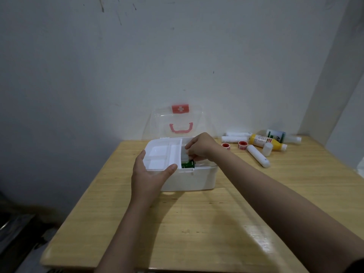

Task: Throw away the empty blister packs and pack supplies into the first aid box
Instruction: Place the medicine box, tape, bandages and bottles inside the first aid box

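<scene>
One green pack (188,164) upright in right hand (201,147); box (189,178) open.

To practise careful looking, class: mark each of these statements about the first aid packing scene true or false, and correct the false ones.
1. The clear lid of the white plastic first aid box is closed. False: it stands open against the wall.
2. The right hand reaches into the box with a small green pack. True.
3. The yellow plastic bottle stands upright. False: it lies on its side on the wooden table.
4. The left hand holds the white divided tray. True.
5. Two red-and-white tape rolls lie right of the box. True.
</scene>
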`<state>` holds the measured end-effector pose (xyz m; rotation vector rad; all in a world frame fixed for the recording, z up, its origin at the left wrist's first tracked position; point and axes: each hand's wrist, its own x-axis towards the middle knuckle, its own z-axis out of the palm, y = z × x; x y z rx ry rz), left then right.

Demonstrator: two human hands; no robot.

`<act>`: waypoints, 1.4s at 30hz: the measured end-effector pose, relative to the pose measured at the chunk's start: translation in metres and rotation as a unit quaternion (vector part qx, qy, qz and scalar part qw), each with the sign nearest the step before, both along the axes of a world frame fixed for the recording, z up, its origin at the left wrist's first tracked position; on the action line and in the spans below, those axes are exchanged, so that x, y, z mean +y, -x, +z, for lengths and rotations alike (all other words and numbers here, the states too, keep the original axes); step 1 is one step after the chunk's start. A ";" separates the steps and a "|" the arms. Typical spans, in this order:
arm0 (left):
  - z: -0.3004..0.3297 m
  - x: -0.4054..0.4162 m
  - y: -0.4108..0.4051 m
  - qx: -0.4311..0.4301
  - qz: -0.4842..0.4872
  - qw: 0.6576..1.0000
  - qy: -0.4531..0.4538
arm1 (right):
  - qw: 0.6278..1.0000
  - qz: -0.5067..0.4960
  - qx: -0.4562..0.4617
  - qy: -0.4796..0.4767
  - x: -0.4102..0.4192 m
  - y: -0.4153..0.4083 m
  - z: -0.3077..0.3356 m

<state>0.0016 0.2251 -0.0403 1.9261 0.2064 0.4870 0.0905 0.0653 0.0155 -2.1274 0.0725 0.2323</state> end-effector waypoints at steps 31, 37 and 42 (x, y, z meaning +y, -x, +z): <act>0.001 -0.003 0.002 -0.008 0.004 1.000 0.014 | 0.914 -0.276 -0.200 0.220 -0.166 0.019 -0.095; 0.000 -0.004 0.001 -0.009 0.004 1.000 0.012 | 0.902 -0.310 -0.275 0.124 -0.165 0.023 -0.094; -0.001 -0.002 0.001 -0.007 0.006 1.000 0.012 | 0.880 -0.265 -0.394 -0.009 -0.130 0.041 -0.046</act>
